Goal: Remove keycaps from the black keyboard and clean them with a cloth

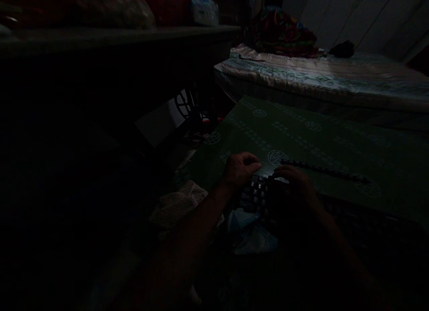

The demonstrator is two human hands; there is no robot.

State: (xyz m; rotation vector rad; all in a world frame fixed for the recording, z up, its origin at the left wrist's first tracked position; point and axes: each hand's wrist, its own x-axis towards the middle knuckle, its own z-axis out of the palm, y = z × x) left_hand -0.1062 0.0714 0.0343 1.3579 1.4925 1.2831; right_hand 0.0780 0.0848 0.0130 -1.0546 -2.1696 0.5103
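A dark keyboard point(258, 190) lies on a green printed board point(295, 132), its right part deep in shadow. At its upper left corner, my left hand point(239, 168) is curled with thumb and forefinger close together; whatever is between them is hidden. My right hand point(295, 179) bends over the keyboard's top edge, fingertips pinched near the top row of keys. Darkness hides what they grip. Beyond the right hand stretches a long, thin row of small dark pieces point(325, 170), perhaps keycaps.
Crumpled pale cloth point(184, 201) and a light blue wrapper or cloth point(253, 237) lie near my left forearm. A shelf or tabletop point(117, 36) carrying bags runs along the left. Behind the board is a bed point(301, 72) with a patterned blanket point(281, 31). The light is very dim.
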